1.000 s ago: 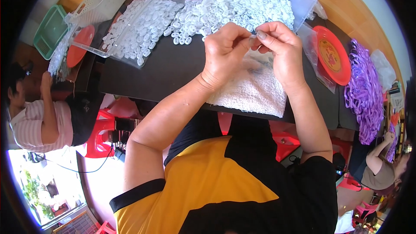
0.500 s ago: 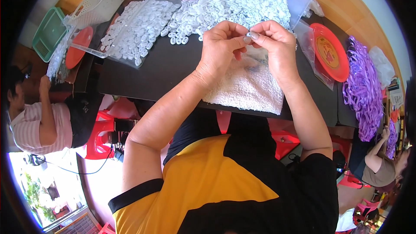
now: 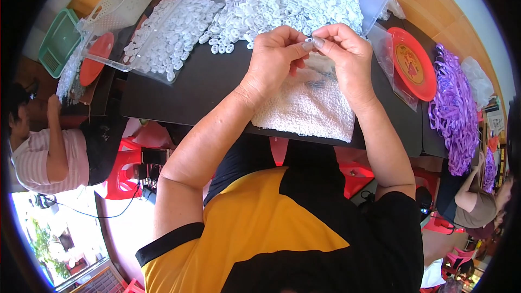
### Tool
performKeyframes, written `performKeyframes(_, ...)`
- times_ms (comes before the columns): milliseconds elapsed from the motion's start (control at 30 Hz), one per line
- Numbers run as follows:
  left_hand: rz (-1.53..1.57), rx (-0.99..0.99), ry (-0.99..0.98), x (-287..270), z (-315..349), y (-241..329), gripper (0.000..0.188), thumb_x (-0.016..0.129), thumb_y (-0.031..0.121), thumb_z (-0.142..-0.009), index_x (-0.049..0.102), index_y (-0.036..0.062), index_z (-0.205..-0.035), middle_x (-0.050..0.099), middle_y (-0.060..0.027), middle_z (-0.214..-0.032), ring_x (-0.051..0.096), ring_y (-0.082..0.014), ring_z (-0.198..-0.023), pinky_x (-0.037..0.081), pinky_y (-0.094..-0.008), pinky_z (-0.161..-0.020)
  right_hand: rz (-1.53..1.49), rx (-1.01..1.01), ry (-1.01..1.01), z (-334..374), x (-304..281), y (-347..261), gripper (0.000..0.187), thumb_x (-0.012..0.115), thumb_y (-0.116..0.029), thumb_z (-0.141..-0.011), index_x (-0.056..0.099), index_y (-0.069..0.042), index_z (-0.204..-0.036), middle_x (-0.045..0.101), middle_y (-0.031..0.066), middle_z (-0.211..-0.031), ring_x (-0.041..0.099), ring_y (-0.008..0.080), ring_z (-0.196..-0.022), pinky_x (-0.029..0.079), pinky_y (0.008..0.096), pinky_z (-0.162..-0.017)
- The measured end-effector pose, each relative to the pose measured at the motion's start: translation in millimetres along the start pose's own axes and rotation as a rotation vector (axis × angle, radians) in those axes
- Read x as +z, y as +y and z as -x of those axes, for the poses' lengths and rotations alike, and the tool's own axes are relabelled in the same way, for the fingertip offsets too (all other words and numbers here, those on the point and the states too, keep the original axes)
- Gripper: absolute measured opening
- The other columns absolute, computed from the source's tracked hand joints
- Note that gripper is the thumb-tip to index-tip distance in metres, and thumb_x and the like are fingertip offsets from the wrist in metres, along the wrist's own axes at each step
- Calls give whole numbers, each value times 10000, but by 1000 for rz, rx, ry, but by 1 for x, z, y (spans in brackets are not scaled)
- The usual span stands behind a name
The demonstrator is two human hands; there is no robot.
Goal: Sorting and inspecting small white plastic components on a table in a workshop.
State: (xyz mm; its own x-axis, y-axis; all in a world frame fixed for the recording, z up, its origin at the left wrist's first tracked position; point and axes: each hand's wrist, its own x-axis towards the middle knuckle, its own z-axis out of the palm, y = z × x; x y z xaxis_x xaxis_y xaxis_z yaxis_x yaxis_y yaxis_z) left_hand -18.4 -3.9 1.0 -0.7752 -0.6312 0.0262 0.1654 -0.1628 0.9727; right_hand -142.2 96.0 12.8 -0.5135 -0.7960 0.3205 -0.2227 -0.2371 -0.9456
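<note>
Here, two hands (image 3: pixel 271 57) together, pinching one small white piece (image 3: pixel 309 39), above one pale towel (image 3: pixel 309 109), two clear bins (image 3: pixel 375 0) beyond

White on oval pieces (image 3: pixel 304 0). Off-white, greyish-blue patch, on cloth (image 3: pixel 304 111). Near-black on tabletop (image 3: pixel 184 97). Red, gold figured centre, on round tray (image 3: pixel 398 37). Purple on ribbons (image 3: pixel 453 114). Green on basket (image 3: pixel 45 49). Mustard/black colour blocks on shirt (image 3: pixel 258 211). Pale pink stripes on co-worker's top (image 3: pixel 59 157).

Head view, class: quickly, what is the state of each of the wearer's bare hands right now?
Left hand: closed, fingertips pinching a small white plastic piece.
Right hand: closed, fingertips pinching at the same piece.
</note>
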Motion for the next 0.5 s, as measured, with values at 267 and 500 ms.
performKeyframes(267, 11, -28, 42, -1, 0, 1, 106, 634, 106, -887, 615, 3, -873, 620, -47, -709, 557, -104, -586, 420, -232, -513, 138, -20, -41, -2, -3, -1, 71, 600, -23, -872, 631, 10, -927, 640, 23, -805, 580, 79, -752, 473, 226, -702)
performKeyframes(500, 17, -19, 51, -2, -1, 0, 100, 628, 101, -892, 617, 3, -876, 621, -49, -707, 557, -103, -573, 419, -228, -495, 248, -95, -60, -1, -1, 2, 75, 585, -17, -867, 617, 15, -927, 639, 44, -792, 589, 105, -746, 475, 242, -698)
